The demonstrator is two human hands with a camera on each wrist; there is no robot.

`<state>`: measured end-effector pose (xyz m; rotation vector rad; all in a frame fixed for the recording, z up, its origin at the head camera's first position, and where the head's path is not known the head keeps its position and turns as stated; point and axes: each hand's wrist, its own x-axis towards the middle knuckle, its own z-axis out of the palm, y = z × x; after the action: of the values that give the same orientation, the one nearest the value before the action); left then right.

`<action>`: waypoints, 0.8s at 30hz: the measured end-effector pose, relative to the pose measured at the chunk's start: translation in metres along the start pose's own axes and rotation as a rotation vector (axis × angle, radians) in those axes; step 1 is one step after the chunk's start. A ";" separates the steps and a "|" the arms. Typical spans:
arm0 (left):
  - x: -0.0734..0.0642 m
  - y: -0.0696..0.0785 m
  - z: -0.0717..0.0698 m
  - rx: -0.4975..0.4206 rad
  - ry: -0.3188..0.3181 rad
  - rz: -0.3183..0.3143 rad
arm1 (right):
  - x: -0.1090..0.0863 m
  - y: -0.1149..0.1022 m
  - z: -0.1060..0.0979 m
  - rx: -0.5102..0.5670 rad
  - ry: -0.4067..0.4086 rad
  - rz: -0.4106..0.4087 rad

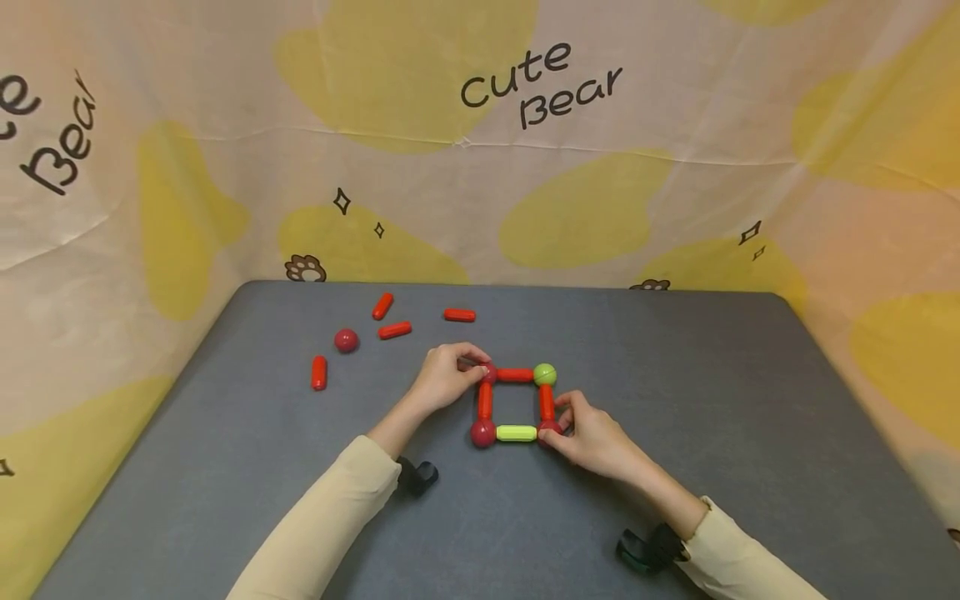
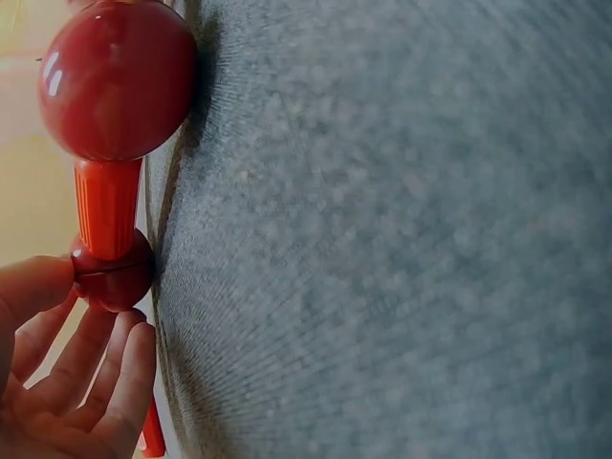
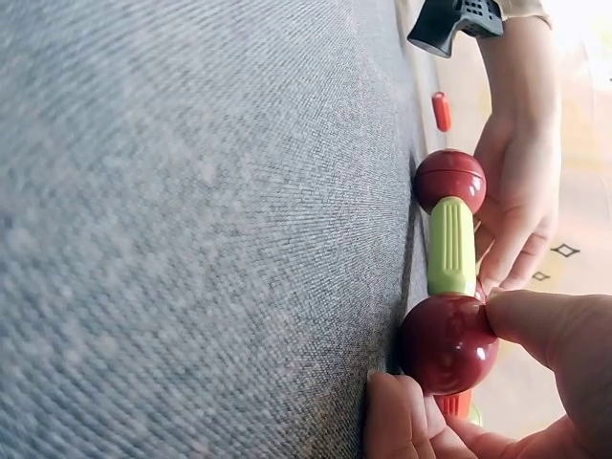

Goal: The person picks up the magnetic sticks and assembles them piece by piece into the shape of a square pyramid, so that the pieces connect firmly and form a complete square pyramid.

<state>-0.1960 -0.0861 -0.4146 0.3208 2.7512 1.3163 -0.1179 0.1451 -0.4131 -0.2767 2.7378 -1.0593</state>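
A square of rods and balls lies flat on the grey table. Its near side is a yellow-green rod; red rods make up the other sides. A green ball forms the far right corner, and a dark red ball the near left one. My left hand pinches the far left dark red ball between thumb and fingers. At the near right corner, my right hand grips another dark red ball, thumb on one side and fingertips on the other.
Several loose red rods lie at the far left of the table, around a single dark red ball. A patterned cloth hangs behind the table's far edge. Each wrist wears a black device.
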 end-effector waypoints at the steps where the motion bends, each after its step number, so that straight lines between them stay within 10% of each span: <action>1: 0.000 0.000 0.000 0.002 0.000 -0.001 | 0.000 0.000 0.000 -0.001 0.000 0.001; 12: -0.015 -0.007 -0.024 0.030 0.022 0.056 | 0.001 0.000 0.001 0.005 -0.006 0.018; 24: -0.043 -0.036 -0.091 0.093 0.233 0.031 | 0.001 0.002 0.001 0.022 -0.001 0.007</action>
<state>-0.1743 -0.1867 -0.3864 0.2293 3.0177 1.3124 -0.1188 0.1453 -0.4150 -0.2633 2.7224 -1.0869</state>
